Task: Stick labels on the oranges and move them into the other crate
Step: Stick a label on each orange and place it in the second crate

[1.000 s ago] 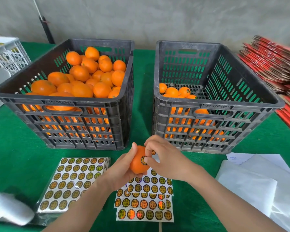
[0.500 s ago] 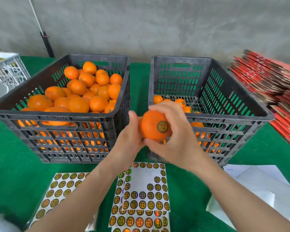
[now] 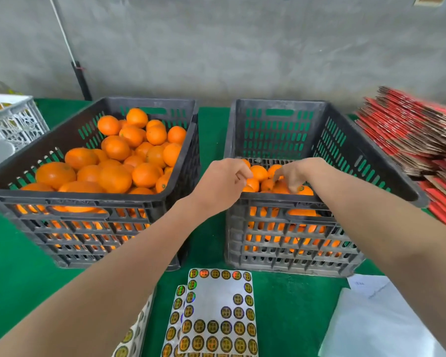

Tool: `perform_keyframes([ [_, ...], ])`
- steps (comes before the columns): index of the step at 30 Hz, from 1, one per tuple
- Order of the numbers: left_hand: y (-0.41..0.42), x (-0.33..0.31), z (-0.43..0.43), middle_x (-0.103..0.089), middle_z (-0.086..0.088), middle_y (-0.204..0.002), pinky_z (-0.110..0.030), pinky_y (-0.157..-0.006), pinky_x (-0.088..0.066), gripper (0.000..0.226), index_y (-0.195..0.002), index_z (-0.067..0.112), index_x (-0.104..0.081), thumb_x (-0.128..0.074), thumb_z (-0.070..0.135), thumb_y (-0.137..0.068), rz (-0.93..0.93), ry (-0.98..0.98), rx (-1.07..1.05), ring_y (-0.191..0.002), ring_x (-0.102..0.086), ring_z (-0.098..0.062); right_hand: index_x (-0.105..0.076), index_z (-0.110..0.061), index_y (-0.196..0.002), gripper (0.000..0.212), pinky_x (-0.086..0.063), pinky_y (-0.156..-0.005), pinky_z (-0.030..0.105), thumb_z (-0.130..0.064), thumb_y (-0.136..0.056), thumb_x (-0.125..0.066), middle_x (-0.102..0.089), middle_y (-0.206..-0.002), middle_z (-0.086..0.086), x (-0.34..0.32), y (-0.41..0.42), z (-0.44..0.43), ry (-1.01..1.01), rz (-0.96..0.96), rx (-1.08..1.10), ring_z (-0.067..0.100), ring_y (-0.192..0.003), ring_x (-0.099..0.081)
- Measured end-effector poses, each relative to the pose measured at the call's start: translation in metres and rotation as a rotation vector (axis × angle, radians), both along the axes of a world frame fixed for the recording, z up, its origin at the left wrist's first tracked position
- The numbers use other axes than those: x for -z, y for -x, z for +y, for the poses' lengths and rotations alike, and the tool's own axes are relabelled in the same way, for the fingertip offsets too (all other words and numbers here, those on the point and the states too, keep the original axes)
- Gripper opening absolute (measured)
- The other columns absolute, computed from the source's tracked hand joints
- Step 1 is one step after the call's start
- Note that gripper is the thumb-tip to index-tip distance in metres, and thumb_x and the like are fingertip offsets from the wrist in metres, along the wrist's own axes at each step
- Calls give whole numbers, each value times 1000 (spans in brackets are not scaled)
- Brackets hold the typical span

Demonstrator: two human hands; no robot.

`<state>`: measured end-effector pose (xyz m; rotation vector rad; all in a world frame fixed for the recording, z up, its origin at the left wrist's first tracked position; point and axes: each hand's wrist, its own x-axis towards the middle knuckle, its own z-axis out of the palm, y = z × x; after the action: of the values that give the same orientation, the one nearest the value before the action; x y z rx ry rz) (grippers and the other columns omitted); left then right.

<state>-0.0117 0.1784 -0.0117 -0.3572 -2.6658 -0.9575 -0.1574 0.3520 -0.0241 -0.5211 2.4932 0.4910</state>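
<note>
The left black crate (image 3: pixel 62 202) is piled high with unlabelled oranges (image 3: pixel 116 148). The right black crate (image 3: pixel 371 171) has a layer of oranges (image 3: pixel 258 172) along its near side. Both my hands reach over that crate's near rim. My right hand (image 3: pixel 298 172) points its fingers down, curled over a labelled orange (image 3: pixel 307 191) that lies among the others. My left hand (image 3: pixel 222 180) hovers beside it with loosely curled fingers and holds nothing. Sticker sheets (image 3: pixel 216 315) lie on the green table in front of the crates.
A second sticker sheet (image 3: pixel 131 336) sits at the lower left under my arm. White paper sheets (image 3: pixel 386 325) lie at the lower right. A stack of red cardboard (image 3: pixel 410 135) fills the right side. A white crate (image 3: pixel 11 119) stands at the far left.
Both hands lifted the labelled orange from above the sticker sheets, carried it forward and brought it down into the right crate. The left hand has come off the orange.
</note>
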Motion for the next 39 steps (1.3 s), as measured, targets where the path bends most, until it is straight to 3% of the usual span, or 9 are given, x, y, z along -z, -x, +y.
perform_keyframes([
  [4,-2,0,-1,-55,6,-85,2,-67,-37,18,-103,7,-67,-55,2,-91,-30,-12,-6,-78,-51,-5,-21,-27,-149,75,-32,-108,42,-19,-87,-63,-16,-157,3,8,6,1,33,-20,11,27,-142,-19],
  [10,-11,-9,-27,-58,2,-96,-6,-75,-42,21,-110,6,-65,-54,4,-92,-9,-67,27,-88,-55,-7,-52,-9,-128,41,-41,-98,41,-19,-90,-61,-49,-132,15,-25,-32,-29,899,703,-201,34,-120,-48],
  [13,-5,-15,-69,-66,-8,-105,3,-72,-36,20,-106,1,-67,-54,-1,-90,97,-50,-96,-89,-55,-8,-64,-3,-107,22,-44,-88,35,-14,-88,-61,-64,-107,14,-35,-81,-65,1194,786,-356,30,-101,-60],
  [19,24,-11,-181,-59,-15,-114,-34,-85,-43,36,-115,3,-56,-66,21,-86,-322,523,-409,-107,-55,-31,-58,-10,-120,27,-41,-93,36,-20,-96,-50,-57,-121,6,-18,-125,-112,1033,557,-505,25,-114,-50],
  [23,25,10,-215,-56,-15,-116,-39,-88,-44,41,-116,6,-56,-66,28,-83,-604,839,-432,-110,-51,-33,-50,-14,-130,32,-41,-94,37,-21,-98,-44,-50,-130,5,-12,-122,-113,880,503,-493,24,-118,-44],
  [27,28,21,-229,-50,-21,-129,-40,-83,-48,68,-134,4,-38,-73,22,-79,-618,689,-489,-115,-51,-37,-60,-5,-117,26,-45,-86,43,-11,-95,-48,-60,-115,13,-16,-129,-114,817,569,-586,32,-106,-54],
  [31,25,12,-225,-50,-21,-117,-40,-72,-44,84,-132,7,-33,-82,26,-67,-457,337,-577,-102,-52,-37,-67,4,-93,14,-51,-73,39,0,-85,-56,-66,-90,17,3,-161,-107,1208,750,-615,33,-82,-62],
  [36,-24,-18,-193,-44,0,-109,-20,-65,-42,67,-105,31,-34,-86,18,-64,70,-428,-436,-98,-48,-17,-66,-5,-105,19,-52,-79,39,-8,-89,-55,-66,-99,9,105,-206,-85,1068,325,-232,15,-79,-56],
  [39,-75,-16,-152,-42,16,-102,-6,-52,-44,70,-100,39,-36,-87,15,-60,2,-636,-150,-82,-50,5,-44,-12,-138,42,-41,-99,33,-13,-95,-47,-52,-135,10,146,-198,-85,787,44,62,23,-112,-56],
])
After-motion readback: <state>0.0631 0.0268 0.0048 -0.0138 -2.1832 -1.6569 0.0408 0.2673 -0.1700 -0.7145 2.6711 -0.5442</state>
